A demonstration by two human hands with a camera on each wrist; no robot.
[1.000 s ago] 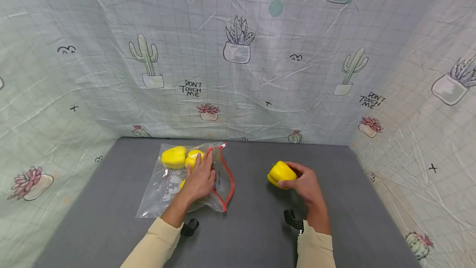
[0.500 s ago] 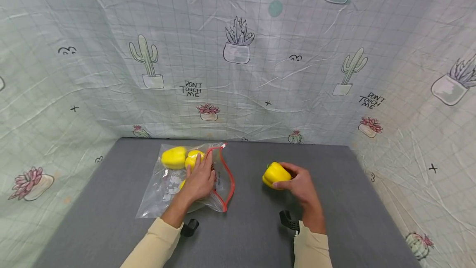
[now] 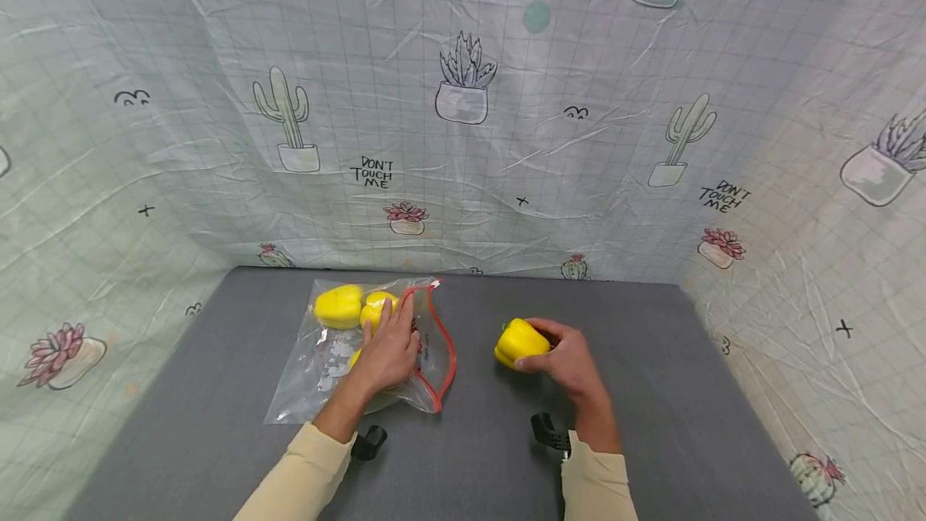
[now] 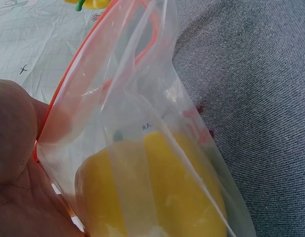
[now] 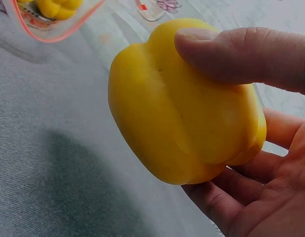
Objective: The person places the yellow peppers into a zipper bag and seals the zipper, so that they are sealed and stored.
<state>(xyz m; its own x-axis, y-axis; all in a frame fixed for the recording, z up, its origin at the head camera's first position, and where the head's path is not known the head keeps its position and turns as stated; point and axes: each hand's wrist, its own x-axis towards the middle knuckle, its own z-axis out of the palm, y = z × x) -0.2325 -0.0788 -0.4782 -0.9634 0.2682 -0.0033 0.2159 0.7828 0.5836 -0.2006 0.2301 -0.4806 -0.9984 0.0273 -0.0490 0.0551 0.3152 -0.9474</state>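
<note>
Yellow pepper [image 3: 519, 342] nearer the bag [image 3: 340, 368] now, in right hand [image 3: 567, 360].

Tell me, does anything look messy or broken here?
Nothing stands out. The yellow pepper in the right hand looks whole, and the left hand rests on the plastic bag of peppers, lying flat on the table.

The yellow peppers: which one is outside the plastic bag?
The yellow pepper gripped in the right hand. The other peppers lie inside the clear bag under the left hand.
</note>
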